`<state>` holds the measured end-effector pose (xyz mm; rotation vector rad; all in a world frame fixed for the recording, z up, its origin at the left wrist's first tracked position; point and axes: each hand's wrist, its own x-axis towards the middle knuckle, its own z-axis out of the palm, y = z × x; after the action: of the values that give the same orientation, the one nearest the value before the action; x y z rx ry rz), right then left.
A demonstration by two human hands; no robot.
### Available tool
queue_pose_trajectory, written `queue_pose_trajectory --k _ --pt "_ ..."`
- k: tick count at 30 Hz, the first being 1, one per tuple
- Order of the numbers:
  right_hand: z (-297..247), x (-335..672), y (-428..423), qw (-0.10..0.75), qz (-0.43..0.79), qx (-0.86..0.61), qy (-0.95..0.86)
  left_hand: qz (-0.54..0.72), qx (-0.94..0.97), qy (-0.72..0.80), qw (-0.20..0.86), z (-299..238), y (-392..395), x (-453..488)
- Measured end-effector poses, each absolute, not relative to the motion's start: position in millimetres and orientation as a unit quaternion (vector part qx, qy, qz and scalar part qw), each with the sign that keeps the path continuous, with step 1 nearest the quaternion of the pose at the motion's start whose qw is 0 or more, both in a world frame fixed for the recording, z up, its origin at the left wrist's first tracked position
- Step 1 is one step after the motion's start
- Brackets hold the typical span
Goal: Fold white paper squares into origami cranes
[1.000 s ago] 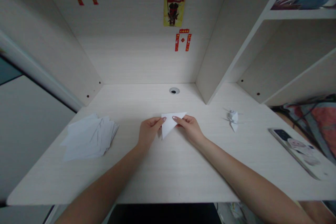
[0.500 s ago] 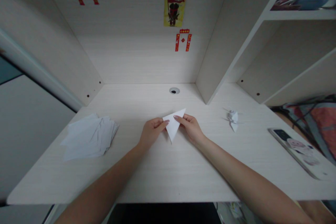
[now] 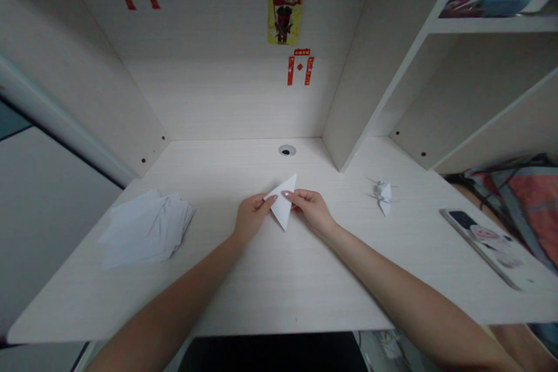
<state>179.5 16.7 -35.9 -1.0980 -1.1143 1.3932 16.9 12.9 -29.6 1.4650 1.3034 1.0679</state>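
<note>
Pinching the paper triangle point(image 3: 281, 207) with left hand point(image 3: 251, 215) at 9 o'clock, right hand point(image 3: 314, 209) at 3; now swung counterclockwise, facing its long edge toward 3.

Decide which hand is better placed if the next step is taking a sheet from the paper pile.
Probably the left hand: the paper pile lies nearer, to its left. The right hand is farther off, across the folded paper. Both hands hold that paper.
</note>
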Motion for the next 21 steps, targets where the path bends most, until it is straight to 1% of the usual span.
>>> queue_pose_trajectory --k 3,9,15,17,21 --pt "-37.9 179.1 17.4 0.512 0.573 -0.455 -0.451 0.434 0.583 0.519 0.45 -33.2 16.2 17.5" --pt "-35.9 181.0 19.6 0.502 0.572 -0.469 -0.448 0.431 0.591 0.521 0.441 -34.3 17.1 13.9" --pt "-39.3 182.4 24.4 0.517 0.502 -0.474 -0.505 0.419 0.603 0.508 0.45 -32.0 17.2 12.8" --pt "-38.9 182.3 24.3 0.519 0.496 -0.478 -0.506 0.425 0.598 0.507 0.453 -31.3 16.8 13.4" --pt "-34.5 182.2 20.8 0.48 0.521 -0.493 -0.505 0.454 0.581 0.504 0.449 -29.2 15.1 15.0"
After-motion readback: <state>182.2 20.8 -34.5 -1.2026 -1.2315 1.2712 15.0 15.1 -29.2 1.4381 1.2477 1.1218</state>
